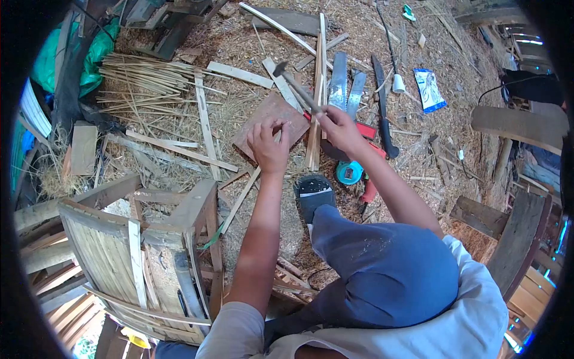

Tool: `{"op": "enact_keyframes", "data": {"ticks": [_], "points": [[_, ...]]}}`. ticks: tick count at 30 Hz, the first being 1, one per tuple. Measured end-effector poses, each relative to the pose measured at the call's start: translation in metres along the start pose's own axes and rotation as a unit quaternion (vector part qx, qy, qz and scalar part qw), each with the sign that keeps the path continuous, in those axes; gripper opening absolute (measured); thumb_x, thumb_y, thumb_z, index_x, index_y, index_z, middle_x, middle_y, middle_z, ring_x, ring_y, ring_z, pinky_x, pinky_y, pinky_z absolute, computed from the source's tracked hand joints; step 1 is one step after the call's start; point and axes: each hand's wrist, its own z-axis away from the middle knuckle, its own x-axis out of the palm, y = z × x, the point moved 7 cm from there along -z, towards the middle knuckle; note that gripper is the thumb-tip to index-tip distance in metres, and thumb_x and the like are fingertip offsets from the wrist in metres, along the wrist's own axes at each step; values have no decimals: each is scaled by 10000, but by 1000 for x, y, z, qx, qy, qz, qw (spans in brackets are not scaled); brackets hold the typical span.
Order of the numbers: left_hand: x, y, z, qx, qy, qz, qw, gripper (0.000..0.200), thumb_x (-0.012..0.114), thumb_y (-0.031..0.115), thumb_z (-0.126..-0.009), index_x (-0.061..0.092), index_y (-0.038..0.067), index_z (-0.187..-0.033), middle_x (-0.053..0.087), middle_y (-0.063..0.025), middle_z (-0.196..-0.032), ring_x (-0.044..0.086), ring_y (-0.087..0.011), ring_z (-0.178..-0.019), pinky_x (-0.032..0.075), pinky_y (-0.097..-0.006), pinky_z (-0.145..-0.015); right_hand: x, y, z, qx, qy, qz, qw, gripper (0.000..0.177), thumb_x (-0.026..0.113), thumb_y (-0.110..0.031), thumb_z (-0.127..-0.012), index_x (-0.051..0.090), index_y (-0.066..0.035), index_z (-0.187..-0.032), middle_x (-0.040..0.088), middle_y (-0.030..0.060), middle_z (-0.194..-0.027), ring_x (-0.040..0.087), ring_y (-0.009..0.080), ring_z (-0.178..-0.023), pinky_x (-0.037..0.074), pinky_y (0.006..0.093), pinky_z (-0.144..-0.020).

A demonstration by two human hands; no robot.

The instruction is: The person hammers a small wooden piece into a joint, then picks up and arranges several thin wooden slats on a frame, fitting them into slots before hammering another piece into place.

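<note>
My right hand (342,130) is wrapped round the handle of a hammer (302,91), whose head points up and to the left, above the ground. Below it, my left hand (269,143) is over a flat reddish-brown wooden board (270,112). The left fingers are curled together in a pinch; whatever is between them is too small to make out. Just right of the board, long thin wooden strips (317,107) lie side by side. Two saw blades (338,75) and a machete (382,90) rest beyond my right hand.
A teal and red tool (348,173) lies near my shoe (314,194). Thin sticks (146,81) are piled at the upper left. A wooden chair-like frame (101,239) stands at lower left. A blue-white packet (429,91) and a white bulb holder (398,84) lie right.
</note>
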Motion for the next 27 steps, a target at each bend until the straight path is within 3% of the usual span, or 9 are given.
{"op": "enact_keyframes", "data": {"ticks": [5, 8, 9, 15, 21, 27], "points": [[-4, 5, -2, 0, 8, -7, 1000, 369, 879, 181, -883, 654, 109, -1166, 745, -72, -1007, 651, -332, -1010, 426, -483, -1007, -11, 6, 48, 26, -12, 1, 1000, 340, 592, -332, -1140, 685, -9, -1094, 587, 2, -827, 543, 116, -787, 460, 334, -704], [-6, 8, -4, 1, 3, -4, 1000, 343, 874, 181, -887, 652, 117, -1141, 745, -67, -1004, 657, -324, -1002, 432, -479, -990, -25, 5, 76, -40, -7, 113, 993, 349, 590, -332, -1141, 669, 2, -1075, 570, 15, -794, 536, 129, -748, 451, 347, -679], [-7, 8, -4, 1, 1, -2, 1000, 336, 872, 180, -889, 650, 121, -1135, 745, -64, -1003, 661, -321, -999, 434, -478, -984, -28, 5, 86, -64, 4, 121, 991, 344, 592, -335, -1137, 657, -5, -1065, 575, 75, -769, 542, 161, -711, 453, 367, -662], [-5, 8, -3, 18, 18, -1, 1000, 314, 864, 171, -891, 639, 130, -1106, 742, -44, -954, 673, -292, -950, 442, -461, -967, -32, 4, 117, 26, 12, 220, 975, 302, 574, -319, -1127, 630, -32, -1051, 608, 205, -790, 625, 305, -712, 481, 432, -677], [-6, 9, -3, 15, 20, 6, 1000, 316, 861, 157, -886, 643, 133, -1114, 741, -35, -955, 676, -283, -949, 437, -457, -968, -26, 16, 110, 8, 8, 170, 985, 295, 549, -312, -1125, 625, -35, -1058, 641, 229, -804, 665, 435, -760, 497, 510, -706], [-5, 8, -1, 14, 7, 0, 1000, 326, 876, 177, -874, 642, 128, -1096, 714, -47, -962, 665, -285, -929, 417, -461, -980, -21, 2, 108, 6, -11, 223, 975, 311, 549, -313, -1121, 622, -22, -1039, 641, 257, -804, 671, 477, -799, 498, 536, -715]]}}
